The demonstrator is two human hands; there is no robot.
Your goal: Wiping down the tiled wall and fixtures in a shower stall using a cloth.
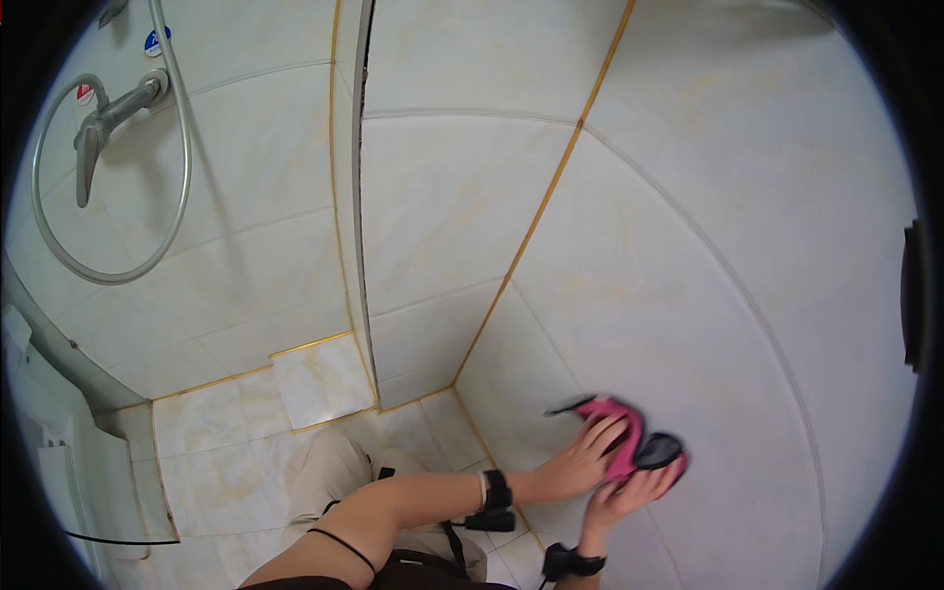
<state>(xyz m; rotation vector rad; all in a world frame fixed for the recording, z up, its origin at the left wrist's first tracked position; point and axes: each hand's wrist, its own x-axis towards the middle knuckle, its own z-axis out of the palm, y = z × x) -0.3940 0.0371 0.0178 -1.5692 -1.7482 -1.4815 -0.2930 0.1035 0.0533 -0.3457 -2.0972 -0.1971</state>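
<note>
Both hands are on a pink cloth point(628, 451) with dark grey or black parts, bunched in folds at the lower right. My left hand point(579, 459) grips its left part, fingers spread over the fabric. Just below and to the right, my right hand point(636, 493) has its fingers over the cloth's lower edge. Behind the cloth is a white marbled tile wall point(700, 354); whether the cloth touches it I cannot tell. Each wrist wears a black strap, and the left one carries a small black box point(490, 521).
A partition edge point(366, 221) stands left of the tiled corner. Beyond it, a shower mixer tap point(110, 118) with a looped hose point(184, 147) is on the wall. White fixtures point(70, 457) stand at the left. Pale tiles point(214, 472) cover the floor beside my knees.
</note>
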